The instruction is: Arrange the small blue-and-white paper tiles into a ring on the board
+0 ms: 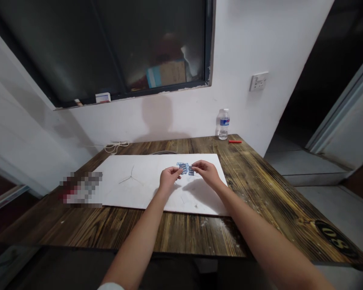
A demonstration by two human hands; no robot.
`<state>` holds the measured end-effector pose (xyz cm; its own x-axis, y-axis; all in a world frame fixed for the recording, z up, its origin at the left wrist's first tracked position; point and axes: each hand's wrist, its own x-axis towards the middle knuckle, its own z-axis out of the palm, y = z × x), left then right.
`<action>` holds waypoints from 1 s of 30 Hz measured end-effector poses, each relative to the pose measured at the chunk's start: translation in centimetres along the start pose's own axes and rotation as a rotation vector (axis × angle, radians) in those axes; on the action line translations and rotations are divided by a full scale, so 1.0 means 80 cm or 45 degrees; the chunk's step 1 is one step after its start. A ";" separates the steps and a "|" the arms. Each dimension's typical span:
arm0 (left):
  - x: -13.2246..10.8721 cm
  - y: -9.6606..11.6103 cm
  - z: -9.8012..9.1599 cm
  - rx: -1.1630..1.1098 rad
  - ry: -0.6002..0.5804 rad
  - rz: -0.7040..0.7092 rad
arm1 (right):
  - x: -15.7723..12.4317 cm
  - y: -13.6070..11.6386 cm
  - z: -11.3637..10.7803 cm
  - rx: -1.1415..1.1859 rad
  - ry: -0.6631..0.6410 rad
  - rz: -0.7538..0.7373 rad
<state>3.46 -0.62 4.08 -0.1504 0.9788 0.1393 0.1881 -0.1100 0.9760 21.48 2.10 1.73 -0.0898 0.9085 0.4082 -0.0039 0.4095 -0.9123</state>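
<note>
Fingers (198, 163) over small, hard-to-read bluish cards (184, 168)

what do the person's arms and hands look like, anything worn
The left hand and right hand look bare, nothing worn at either wrist. The left arm is bare up to a pale sleeve edge; the right arm shows no sleeve.

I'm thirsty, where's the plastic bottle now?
In the head view, the plastic bottle stands on the wooden table, near its far right corner, just left of the red stick.
</note>
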 end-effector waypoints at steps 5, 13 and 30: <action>-0.002 -0.002 0.004 0.040 -0.084 0.002 | -0.002 -0.007 0.001 -0.047 0.034 -0.042; -0.006 0.002 0.007 0.038 -0.211 0.028 | -0.007 -0.020 0.001 -0.170 0.065 -0.087; -0.009 0.006 0.009 -0.004 -0.336 0.084 | -0.010 -0.019 0.009 0.237 -0.111 0.214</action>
<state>4.32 -1.22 4.32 0.1201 0.9807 0.1546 0.1862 -0.1752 0.9668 20.87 0.70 2.73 -0.1901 0.9486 0.2532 -0.1643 0.2235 -0.9607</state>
